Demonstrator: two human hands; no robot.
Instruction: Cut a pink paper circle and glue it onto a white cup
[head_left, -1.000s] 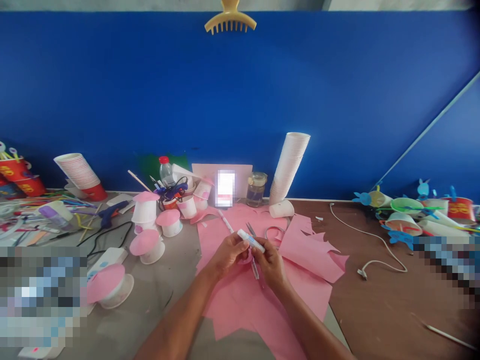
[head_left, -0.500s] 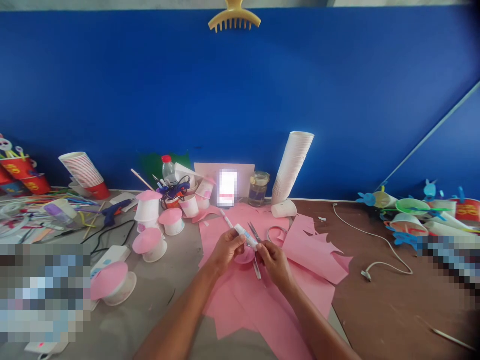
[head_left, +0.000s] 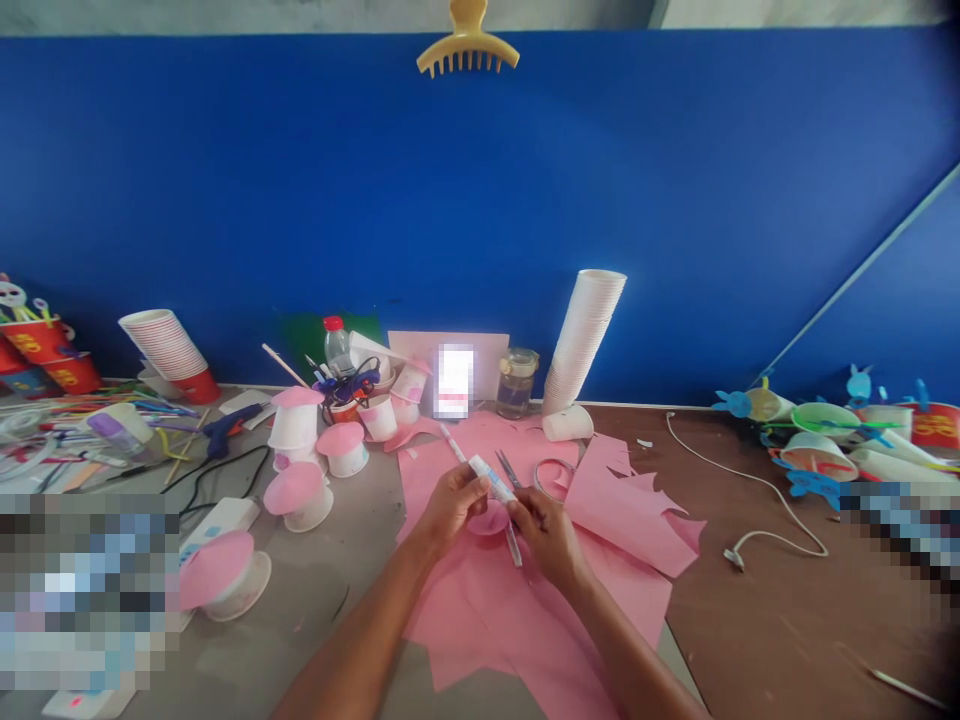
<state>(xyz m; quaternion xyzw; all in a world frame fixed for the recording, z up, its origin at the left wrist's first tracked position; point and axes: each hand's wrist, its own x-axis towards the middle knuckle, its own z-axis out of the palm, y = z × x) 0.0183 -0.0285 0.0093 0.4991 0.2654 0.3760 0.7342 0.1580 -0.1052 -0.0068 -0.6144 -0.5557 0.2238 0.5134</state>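
My right hand (head_left: 547,538) grips the lower end of a white glue stick with a blue label (head_left: 493,478). My left hand (head_left: 452,507) closes around a thin white stick (head_left: 454,447), which runs past the glue stick and shows again below it. A small pink paper disc (head_left: 488,519) lies between my hands, partly hidden by them. Under everything spreads a cut pink paper sheet (head_left: 517,640). Small scissors (head_left: 508,468) rest on it just beyond my right fingers, close to a thin metal ring (head_left: 553,478).
Pink-topped white paper cups (head_left: 298,497) stand left of the pink sheet. Tall stacks of white cups (head_left: 581,340) lean against the blue wall, beside a glass jar (head_left: 517,383). A hot glue gun (head_left: 229,430) lies at left; a white cable (head_left: 757,490) crosses the brown tabletop at right.
My hands have drawn slightly closer, and the glue stick now tilts a little more steeply. The pink disc shows more between them. The whole view has shifted slightly.
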